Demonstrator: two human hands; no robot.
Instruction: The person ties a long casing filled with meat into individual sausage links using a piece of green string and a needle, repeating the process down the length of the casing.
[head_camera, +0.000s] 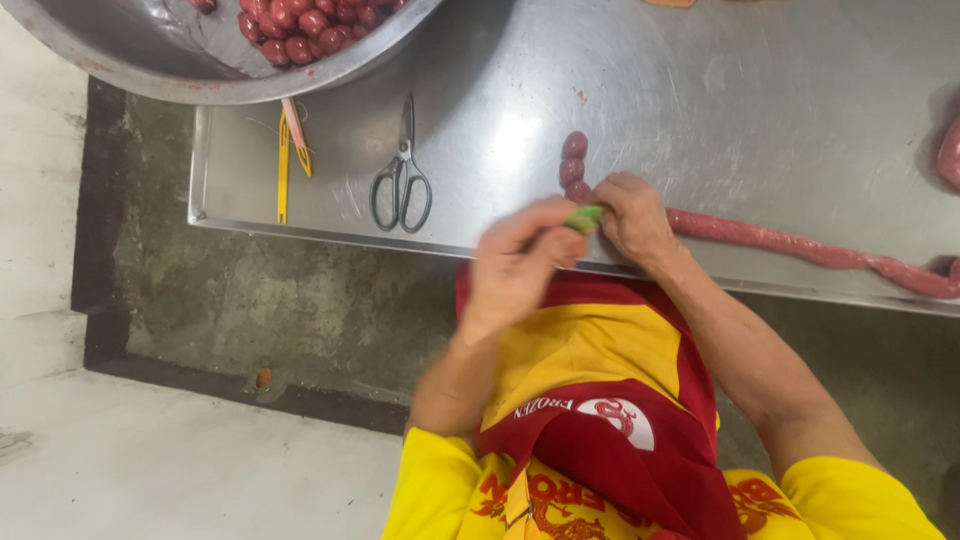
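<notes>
Head view: the left hand (520, 262) pinches a green string (587, 217) at the table (760, 90) edge; the right hand (632, 218) presses closed on the sausage (800, 245), which trails rightward. Tied links (573, 160) lie just above. Scissors (402, 180) and a bowl (150, 60) sit left.

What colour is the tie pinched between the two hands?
Green. The tie shows in the head view, between the left hand and the right hand.

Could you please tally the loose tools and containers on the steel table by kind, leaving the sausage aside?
Scissors: 1
Yellow strips: 1
Pink strips: 1
Steel bowls: 1
Total: 4
</notes>
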